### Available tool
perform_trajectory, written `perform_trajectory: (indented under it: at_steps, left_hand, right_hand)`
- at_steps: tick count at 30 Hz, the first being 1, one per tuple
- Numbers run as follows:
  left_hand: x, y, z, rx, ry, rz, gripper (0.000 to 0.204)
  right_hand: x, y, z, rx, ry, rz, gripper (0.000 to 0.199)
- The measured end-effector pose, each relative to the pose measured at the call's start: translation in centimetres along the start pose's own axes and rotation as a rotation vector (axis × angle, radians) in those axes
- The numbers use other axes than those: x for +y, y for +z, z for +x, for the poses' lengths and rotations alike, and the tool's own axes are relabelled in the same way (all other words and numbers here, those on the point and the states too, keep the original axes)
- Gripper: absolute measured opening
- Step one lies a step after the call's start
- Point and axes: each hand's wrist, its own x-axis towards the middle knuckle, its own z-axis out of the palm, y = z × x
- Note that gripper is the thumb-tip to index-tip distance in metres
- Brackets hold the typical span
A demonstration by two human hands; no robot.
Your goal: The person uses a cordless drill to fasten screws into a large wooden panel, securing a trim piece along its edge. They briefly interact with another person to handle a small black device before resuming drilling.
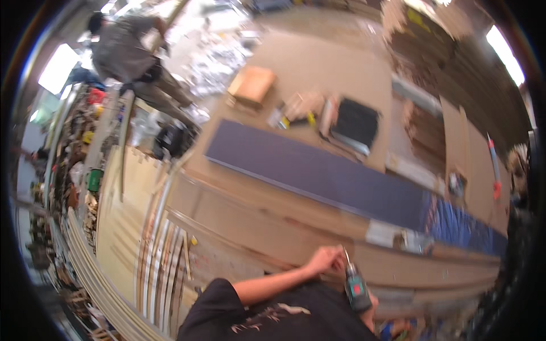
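My right hand [371, 311] is wrapped round a dark cordless drill [357, 290] with a red patch, held in front of my body. Its thin bit [346, 254] points up and away from me. Right beside the bit's tip, my left hand [327, 260] is closed in a pinch; anything between its fingers is too small and blurred to make out. Beyond both hands, a long dark purple-grey board [318, 165] lies across the brown worktable [318, 57]. Crumpled blue film [458, 224] covers its right end. A silvery piece of hardware [398, 237] lies along its near edge.
A black flat case [355, 123], an orange-brown wooden block [253, 85] and small tools [293, 119] lie behind the board. Stacked brown sheets [466, 74] stand at the far right. Long strips [162, 244] lean at the left. A co-worker [128, 54] stands at the far left.
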Motion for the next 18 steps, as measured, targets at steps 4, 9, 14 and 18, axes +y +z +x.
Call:
perform_trajectory:
  at_steps: [4,9,14,18]
  left_hand:
    - [5.7,-0.3,0.4,0.279,0.894,1.249,0.040]
    - [7.2,-0.2,3.2,0.298,0.650,1.545,0.066]
    - [7.5,0.4,2.8,0.269,0.515,1.527,0.058]
    - [7.3,0.8,2.7,0.267,0.507,1.512,0.056]
  right_hand:
    - [-2.1,-3.8,1.0,-0.104,0.141,0.234,0.013]
    - [-1.4,-4.8,2.8,-0.103,0.089,0.228,0.025]
    - [-1.6,-4.9,3.5,-0.130,0.081,0.168,0.025]
    - [-2.1,-5.0,4.7,-0.189,0.054,0.178,0.025]
